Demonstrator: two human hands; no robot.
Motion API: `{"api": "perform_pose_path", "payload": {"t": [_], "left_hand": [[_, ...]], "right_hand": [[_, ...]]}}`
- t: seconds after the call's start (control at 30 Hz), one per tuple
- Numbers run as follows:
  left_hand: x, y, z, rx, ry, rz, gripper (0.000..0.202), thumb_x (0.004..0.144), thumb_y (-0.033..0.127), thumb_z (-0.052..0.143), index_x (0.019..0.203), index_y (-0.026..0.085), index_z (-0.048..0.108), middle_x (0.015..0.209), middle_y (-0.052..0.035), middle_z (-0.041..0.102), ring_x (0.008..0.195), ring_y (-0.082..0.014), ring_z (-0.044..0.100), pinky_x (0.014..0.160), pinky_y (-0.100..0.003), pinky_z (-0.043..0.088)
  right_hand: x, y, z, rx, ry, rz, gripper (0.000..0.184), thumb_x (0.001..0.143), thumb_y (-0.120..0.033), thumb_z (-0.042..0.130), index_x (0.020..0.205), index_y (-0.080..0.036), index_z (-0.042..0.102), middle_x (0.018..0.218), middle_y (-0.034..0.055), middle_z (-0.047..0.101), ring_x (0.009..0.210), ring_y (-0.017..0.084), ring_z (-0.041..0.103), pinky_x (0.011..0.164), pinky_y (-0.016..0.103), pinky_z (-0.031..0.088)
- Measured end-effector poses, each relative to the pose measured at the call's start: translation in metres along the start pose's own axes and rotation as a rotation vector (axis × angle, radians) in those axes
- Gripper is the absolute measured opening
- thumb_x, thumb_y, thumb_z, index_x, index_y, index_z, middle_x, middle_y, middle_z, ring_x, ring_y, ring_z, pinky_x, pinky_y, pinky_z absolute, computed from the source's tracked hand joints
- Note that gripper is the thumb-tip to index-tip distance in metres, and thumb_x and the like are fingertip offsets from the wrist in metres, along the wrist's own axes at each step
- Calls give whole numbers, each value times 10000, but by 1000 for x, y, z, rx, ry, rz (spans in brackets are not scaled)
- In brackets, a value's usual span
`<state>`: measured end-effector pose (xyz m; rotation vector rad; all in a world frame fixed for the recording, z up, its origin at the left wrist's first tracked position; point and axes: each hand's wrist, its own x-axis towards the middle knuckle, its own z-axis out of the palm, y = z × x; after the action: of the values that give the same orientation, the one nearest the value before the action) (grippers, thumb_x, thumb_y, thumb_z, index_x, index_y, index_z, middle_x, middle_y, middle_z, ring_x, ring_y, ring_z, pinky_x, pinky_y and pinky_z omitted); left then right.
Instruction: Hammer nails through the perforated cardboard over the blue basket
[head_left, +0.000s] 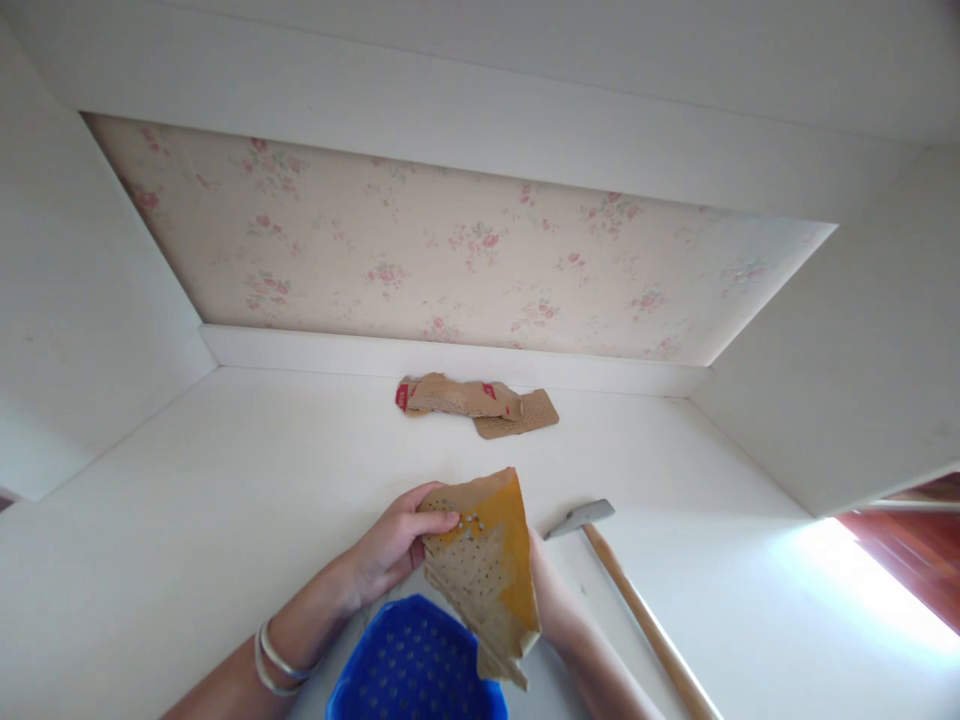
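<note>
Both my hands hold up a torn sheet of brown perforated sandpaper (484,570) with an orange-yellow patch, above a white shelf surface (225,500). My left hand (390,545) pinches its upper left edge, thumb over the front. My right hand (551,595) grips it from behind, mostly hidden by the sheet. Just below the sheet is a blue perforated pad or block (416,665). Two silver bangles (274,660) circle my left wrist.
More brown sandpaper pieces (480,403) with red markings lie at the back of the shelf against a floral wallpaper panel (450,250). A hammer (622,590) with a wooden handle lies to the right. White side walls enclose the recess; red-brown floor (911,545) shows far right.
</note>
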<state>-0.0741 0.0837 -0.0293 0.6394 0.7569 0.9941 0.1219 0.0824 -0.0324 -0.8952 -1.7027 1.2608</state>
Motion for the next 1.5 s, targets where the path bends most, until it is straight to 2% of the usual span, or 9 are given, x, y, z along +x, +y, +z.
{"api": "perform_pose_path", "payload": {"t": [0.13, 0.3, 0.43, 0.63, 0.83, 1.03, 1.2, 1.33, 1.5], "left_hand": [[-1, 1, 1, 18, -5, -20, 257, 714, 167, 797, 931, 132, 664, 899, -75, 731, 813, -193, 667, 736, -287, 495], [0, 0, 0, 46, 15, -16, 304, 669, 177, 826, 923, 124, 669, 869, -68, 723, 795, -187, 654, 707, -272, 479], [0, -1, 0, 66, 3, -21, 317, 650, 186, 835, 917, 128, 675, 846, -54, 714, 778, -181, 647, 686, -258, 460], [2, -2, 0, 77, -14, -9, 301, 656, 179, 826, 915, 128, 681, 853, -57, 715, 781, -185, 649, 679, -256, 457], [3, -2, 2, 23, 52, 15, 266, 649, 167, 829, 867, 137, 680, 821, -49, 726, 752, -175, 656, 689, -262, 478], [4, -3, -1, -35, 49, 42, 252, 654, 171, 830, 862, 132, 693, 819, -48, 734, 737, -170, 659, 688, -266, 494], [5, -2, -2, -49, 48, 39, 262, 652, 174, 831, 875, 131, 700, 837, -58, 740, 747, -178, 665, 690, -272, 497], [5, -2, -2, -61, 44, 42, 278, 645, 178, 838, 884, 126, 706, 853, -63, 740, 752, -177, 664, 698, -272, 499], [3, -1, 0, -21, 68, 46, 286, 642, 187, 845, 876, 132, 692, 828, -49, 727, 740, -162, 649, 673, -250, 486]], "right_hand": [[1, 3, 2, -21, 6, 23, 171, 837, -253, 615, 934, -188, 741, 973, 78, 740, 853, 253, 684, 733, 337, 587], [-1, 9, 0, -39, 44, 6, 183, 836, -266, 606, 895, -167, 747, 916, 108, 727, 859, 257, 661, 633, 308, 574], [-2, 10, 0, -44, 49, 0, 159, 842, -252, 601, 864, -185, 744, 873, 93, 712, 881, 253, 638, 608, 288, 557], [-1, 5, 1, -38, 61, -1, 120, 807, -211, 629, 844, -212, 743, 798, 58, 693, 930, 263, 633, 647, 289, 546], [1, -1, 0, -32, 91, 14, 182, 773, -236, 656, 942, -212, 720, 949, 60, 704, 870, 233, 637, 743, 318, 533], [1, -1, -4, -38, -1, 68, 144, 756, -237, 651, 844, -183, 751, 991, 90, 697, 882, 250, 643, 730, 330, 536], [1, -3, -5, -28, -52, 71, 174, 762, -227, 640, 888, -198, 756, 1085, 82, 686, 977, 255, 638, 794, 326, 533], [1, -5, -4, -32, -57, 65, 190, 751, -218, 633, 894, -192, 755, 1035, 81, 700, 931, 243, 639, 772, 322, 535], [2, -12, -2, -18, -57, 52, 159, 702, -140, 609, 768, -195, 743, 893, 44, 696, 831, 203, 629, 783, 310, 528]]}}
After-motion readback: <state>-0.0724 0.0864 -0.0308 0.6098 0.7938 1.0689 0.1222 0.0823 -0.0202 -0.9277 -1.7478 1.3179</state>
